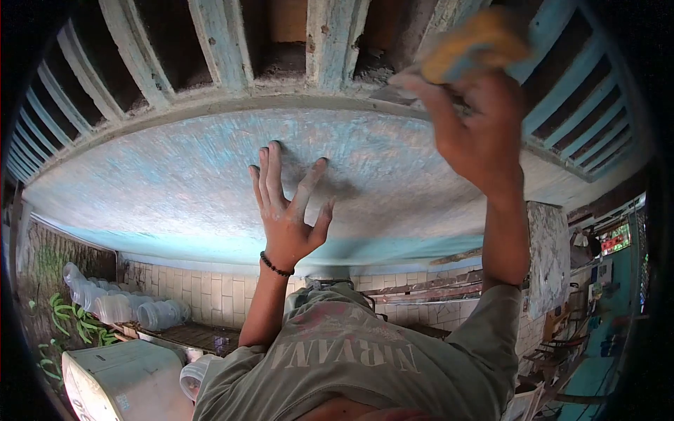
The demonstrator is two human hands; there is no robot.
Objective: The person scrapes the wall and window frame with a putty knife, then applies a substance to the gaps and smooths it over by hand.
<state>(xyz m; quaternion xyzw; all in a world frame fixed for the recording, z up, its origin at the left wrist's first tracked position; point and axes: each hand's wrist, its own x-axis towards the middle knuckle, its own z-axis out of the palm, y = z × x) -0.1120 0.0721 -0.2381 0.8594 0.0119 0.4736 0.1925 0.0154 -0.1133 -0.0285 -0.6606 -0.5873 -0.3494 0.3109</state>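
My right hand is closed around a scraper with a yellow and blue handle, blurred by motion. The scraper's thin metal blade lies close to the ledge at the foot of the slats. My left hand, dusty and with a black beaded bracelet at the wrist, has its fingers spread against the wall. Patches of worn blue and whitish paint cover that wall around both hands. The slats above have flaking blue and white paint with dark gaps between them.
Clear plastic containers line the lower left, beside green plants. Below them stands a white box-like appliance. A worn post rises on the right, past my forearm. Wooden furniture stands farther back at right.
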